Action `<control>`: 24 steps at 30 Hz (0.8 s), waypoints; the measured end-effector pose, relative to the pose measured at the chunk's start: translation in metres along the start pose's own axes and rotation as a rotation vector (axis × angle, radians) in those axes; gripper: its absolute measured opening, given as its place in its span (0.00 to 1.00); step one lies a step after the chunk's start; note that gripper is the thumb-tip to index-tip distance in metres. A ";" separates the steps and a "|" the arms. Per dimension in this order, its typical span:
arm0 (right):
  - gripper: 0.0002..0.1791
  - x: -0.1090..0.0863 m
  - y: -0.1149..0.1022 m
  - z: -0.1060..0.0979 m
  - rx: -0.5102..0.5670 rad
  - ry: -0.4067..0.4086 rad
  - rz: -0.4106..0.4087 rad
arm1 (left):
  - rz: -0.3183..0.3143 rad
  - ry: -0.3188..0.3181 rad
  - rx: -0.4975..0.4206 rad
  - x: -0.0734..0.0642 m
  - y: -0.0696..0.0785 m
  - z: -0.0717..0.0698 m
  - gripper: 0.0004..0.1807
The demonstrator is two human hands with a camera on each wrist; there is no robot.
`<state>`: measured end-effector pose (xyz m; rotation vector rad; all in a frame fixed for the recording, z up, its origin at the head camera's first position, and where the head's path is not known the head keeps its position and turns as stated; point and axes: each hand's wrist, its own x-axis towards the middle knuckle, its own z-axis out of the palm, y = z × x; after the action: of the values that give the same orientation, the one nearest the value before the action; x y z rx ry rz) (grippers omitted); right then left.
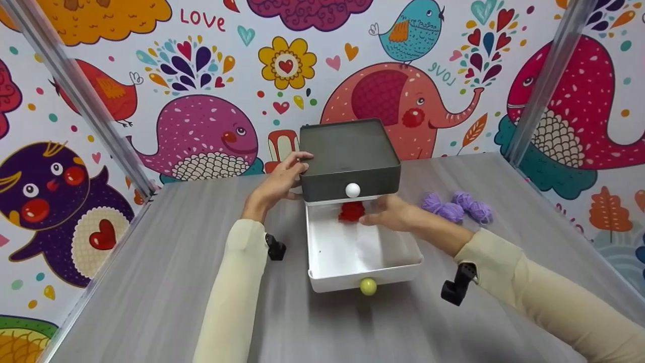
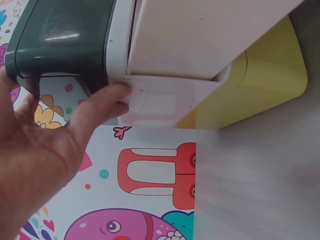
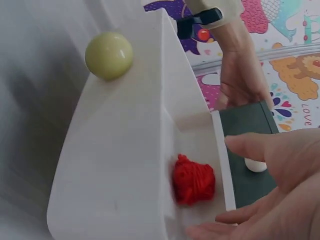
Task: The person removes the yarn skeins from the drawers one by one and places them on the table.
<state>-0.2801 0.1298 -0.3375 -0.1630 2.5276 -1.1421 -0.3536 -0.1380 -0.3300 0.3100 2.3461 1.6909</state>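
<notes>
A small drawer unit has a dark green top tier [image 1: 347, 146] with a white knob [image 1: 353, 190]. Below it, a white drawer [image 1: 322, 257] with a yellow-green knob [image 1: 368, 286] is pulled out. My left hand [image 1: 277, 184] grips the unit's left side, fingers over the dark top edge; in the left wrist view its thumb touches the white tier. A red yarn ball [image 3: 193, 181] lies inside the drawer, towards its back. My right hand [image 1: 398, 214] reaches over the drawer's right wall, close to the yarn, with thumb and fingers apart and nothing held.
Several purple yarn skeins [image 1: 456, 207] lie on the grey table [image 1: 201, 262], right of the unit. A yellow-green lower tier [image 2: 270, 75] shows beneath the white one. Behind stands a patterned wall [image 1: 282, 108], with metal posts [image 1: 544, 91] at the sides.
</notes>
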 end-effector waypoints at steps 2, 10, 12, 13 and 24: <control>0.42 0.002 0.000 0.003 0.020 -0.010 0.029 | -0.001 -0.002 0.007 0.000 0.000 0.000 0.21; 0.50 0.013 0.002 0.018 0.152 0.035 0.212 | 0.004 -0.010 -0.007 0.001 0.000 0.000 0.21; 0.48 0.016 0.002 0.021 0.197 0.049 0.236 | 0.004 -0.006 -0.006 0.001 0.000 0.001 0.20; 0.47 0.018 0.002 0.022 0.219 0.052 0.243 | 0.004 -0.004 -0.006 0.001 0.000 0.001 0.20; 0.42 0.032 0.005 0.031 0.286 0.060 0.248 | -0.003 -0.001 -0.013 0.001 -0.001 -0.001 0.20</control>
<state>-0.2984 0.1039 -0.3691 0.2535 2.3185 -1.4017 -0.3551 -0.1383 -0.3308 0.3040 2.3327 1.7035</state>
